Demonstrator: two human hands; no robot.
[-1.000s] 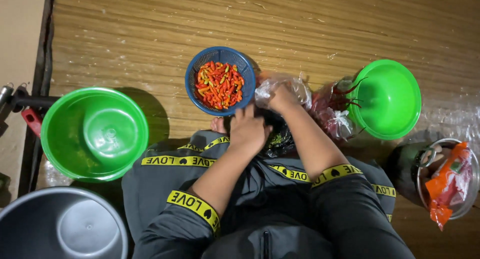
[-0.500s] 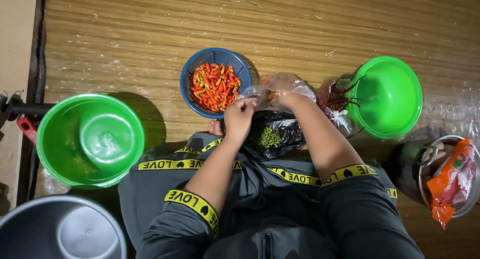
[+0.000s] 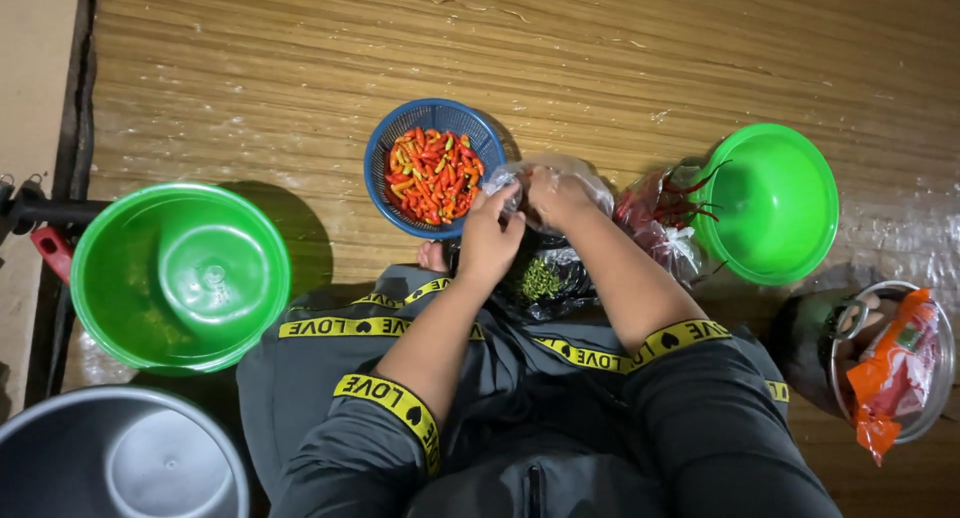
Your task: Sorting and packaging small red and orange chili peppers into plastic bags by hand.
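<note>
Both hands at a thin clear plastic bag, just beside the blue perforated basket of glossy red and orange chillies. Left hand and right hand: fingers pinched on crinkled film. Grip film lightly; avoid tearing. Smooth green bowls on the ribbed wooden floor.

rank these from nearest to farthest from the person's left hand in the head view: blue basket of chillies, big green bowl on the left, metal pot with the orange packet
1. blue basket of chillies, just beyond the left hand, to its left.
2. big green bowl, farther out on the left.
3. metal pot with the orange packet, far right.
</note>
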